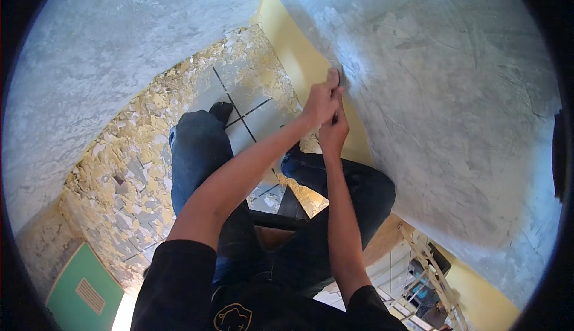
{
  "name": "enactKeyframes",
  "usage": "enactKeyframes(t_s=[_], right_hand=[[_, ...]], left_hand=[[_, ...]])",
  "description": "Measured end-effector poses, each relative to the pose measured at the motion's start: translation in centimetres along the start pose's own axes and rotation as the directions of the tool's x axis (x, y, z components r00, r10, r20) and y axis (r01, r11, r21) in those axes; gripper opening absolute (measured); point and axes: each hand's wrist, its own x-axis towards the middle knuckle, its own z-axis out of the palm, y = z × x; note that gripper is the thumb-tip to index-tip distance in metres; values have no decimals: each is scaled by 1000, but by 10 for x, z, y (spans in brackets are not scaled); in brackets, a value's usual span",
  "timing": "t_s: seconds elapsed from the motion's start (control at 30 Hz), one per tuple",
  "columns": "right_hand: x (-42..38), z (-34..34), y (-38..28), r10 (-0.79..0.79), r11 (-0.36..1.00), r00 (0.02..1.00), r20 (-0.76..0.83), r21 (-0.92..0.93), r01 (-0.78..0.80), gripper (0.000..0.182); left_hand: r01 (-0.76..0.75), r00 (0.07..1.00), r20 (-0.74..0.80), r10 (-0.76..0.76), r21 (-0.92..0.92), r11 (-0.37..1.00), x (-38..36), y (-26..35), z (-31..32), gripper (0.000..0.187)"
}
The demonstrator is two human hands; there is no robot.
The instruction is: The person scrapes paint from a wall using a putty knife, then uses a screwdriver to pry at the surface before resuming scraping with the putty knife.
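Note:
Both my hands are close together at the lower edge of the grey wall (442, 110), where it meets a yellow strip (299, 38). My left hand (321, 101) is closed, its fingers bent near the wall surface. Just below and to the right, my right hand (335, 132) is wrapped round a dark, narrow object (335, 117), which looks like a tool handle. The far end of that object is mostly hidden by my fingers. Whether my left hand also grips it is hard to make out.
Yellow and grey paint flakes (143, 175) cover the tiled floor (239, 86) at the left. Another grey wall (119, 50) rises at upper left. A green panel (84, 289) is at lower left, and a wooden ladder (439, 277) at lower right. My bent knees flank my arms.

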Motion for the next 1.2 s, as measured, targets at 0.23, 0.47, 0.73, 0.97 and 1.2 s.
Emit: enactKeyframes(t_s=[0.23,0.47,0.73,0.97,1.2], right_hand=[[-12,-8,4,42,998,998,36,53,-44,52],[19,17,-5,228,973,953,199,-71,-218,52],[-5,20,13,148,985,989,10,83,-148,50],[-15,0,3,236,962,968,84,123,-246,48],[-6,17,29,167,984,982,92,50,-172,50]], left_hand=[[-6,999,-49,2,-71,997,-20,4,11,32],[240,970,-57,-237,58,969,5,-12,2,32],[168,974,136,-180,91,982,-2,-3,-9,39],[52,998,-18,-53,-30,998,-22,6,4,36],[85,996,27,-85,26,996,-10,-9,0,41]])
